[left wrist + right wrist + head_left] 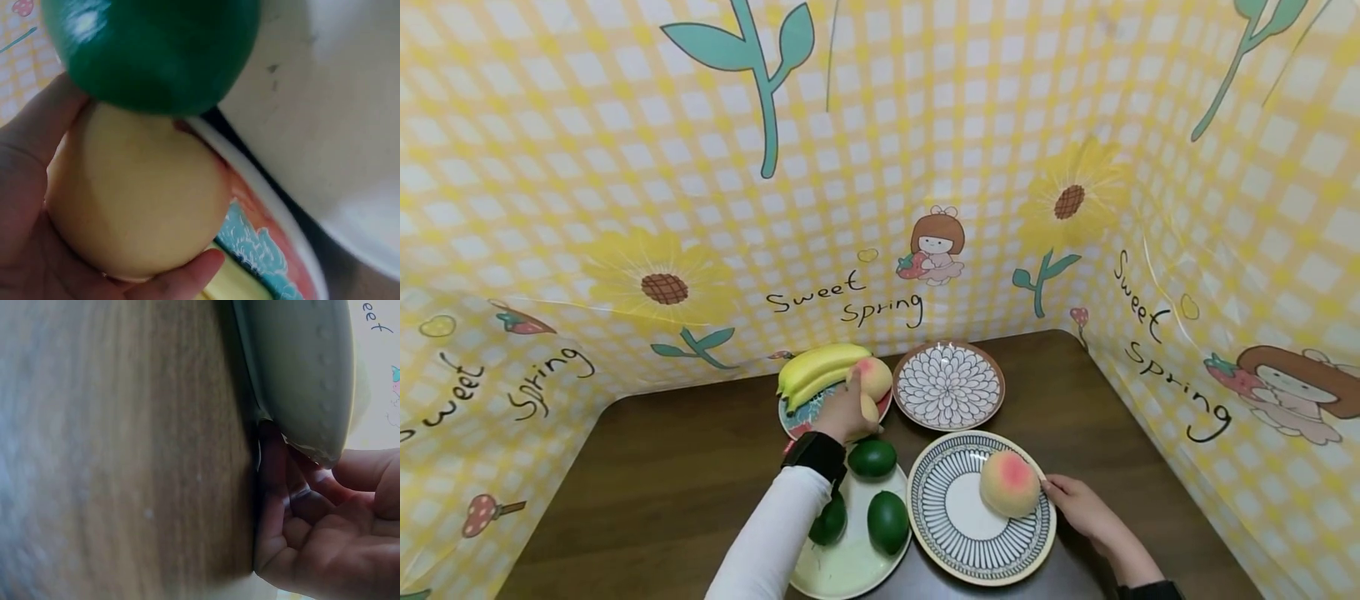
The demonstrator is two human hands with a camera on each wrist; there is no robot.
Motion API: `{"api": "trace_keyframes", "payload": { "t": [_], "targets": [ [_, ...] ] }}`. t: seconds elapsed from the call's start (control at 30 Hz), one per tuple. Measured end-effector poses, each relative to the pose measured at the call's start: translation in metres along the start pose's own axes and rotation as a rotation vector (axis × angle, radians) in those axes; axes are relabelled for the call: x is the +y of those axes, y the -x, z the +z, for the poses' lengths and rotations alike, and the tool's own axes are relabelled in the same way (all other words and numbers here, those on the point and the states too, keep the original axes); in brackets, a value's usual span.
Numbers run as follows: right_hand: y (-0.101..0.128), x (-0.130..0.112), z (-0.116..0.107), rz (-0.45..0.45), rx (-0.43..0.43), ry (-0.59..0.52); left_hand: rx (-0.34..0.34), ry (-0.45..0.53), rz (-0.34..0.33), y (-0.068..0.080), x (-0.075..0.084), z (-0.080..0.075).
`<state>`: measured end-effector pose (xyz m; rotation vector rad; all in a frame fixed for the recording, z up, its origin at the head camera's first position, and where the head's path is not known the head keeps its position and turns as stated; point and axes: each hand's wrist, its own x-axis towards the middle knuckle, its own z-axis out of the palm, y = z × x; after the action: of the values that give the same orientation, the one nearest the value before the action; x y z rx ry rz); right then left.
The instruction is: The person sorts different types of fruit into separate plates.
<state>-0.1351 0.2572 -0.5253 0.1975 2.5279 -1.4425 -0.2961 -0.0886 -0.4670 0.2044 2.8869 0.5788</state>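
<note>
My left hand (859, 398) grips a pale peach (872, 379) just over the colourful plate (792, 421) that carries the bananas (818, 367). In the left wrist view the fingers (181, 275) wrap this peach (134, 200) from below, with a green fruit (153, 50) close behind it. My right hand (1054, 487) holds the right rim of the striped plate (958, 546). A second, pink-blushed peach (1009, 483) lies on that plate. In the right wrist view the fingers (275, 494) tuck under the plate's rim (306, 381).
Three dark green fruits (887, 521) lie on a pale plate (850, 571) at the near middle. A plate with a flower pattern (948, 385) stands at the back. Yellow checked walls close in the brown table (662, 483) on three sides.
</note>
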Motion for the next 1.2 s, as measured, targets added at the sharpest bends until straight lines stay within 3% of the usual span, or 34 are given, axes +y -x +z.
{"api": "trace_keyframes", "payload": {
  "t": [0.23, 0.47, 0.6, 0.8, 0.9, 1.07, 1.2],
  "targets": [
    [0.0, -0.001, 0.001, -0.009, 0.001, 0.003, 0.08, -0.013, 0.034, -0.001, -0.004, 0.006],
    [0.002, 0.003, 0.007, 0.005, -0.015, 0.008, 0.058, 0.02, 0.026, 0.004, -0.014, 0.008],
    [0.003, 0.003, 0.007, 0.005, -0.019, -0.007, 0.047, 0.012, 0.029, 0.007, -0.011, -0.003],
    [0.003, 0.001, 0.002, -0.005, -0.016, -0.008, 0.06, 0.021, 0.062, 0.014, 0.008, -0.033],
    [0.003, 0.001, 0.0, -0.005, -0.016, 0.0, 0.081, 0.016, 0.113, 0.021, 0.021, -0.041],
    [0.002, 0.001, 0.0, 0.001, -0.021, 0.01, 0.135, 0.026, 0.226, 0.036, 0.046, -0.046],
    [0.001, -0.001, 0.0, -0.002, -0.018, 0.001, 0.178, 0.011, 0.316, 0.047, 0.067, -0.04]
  ]
}}
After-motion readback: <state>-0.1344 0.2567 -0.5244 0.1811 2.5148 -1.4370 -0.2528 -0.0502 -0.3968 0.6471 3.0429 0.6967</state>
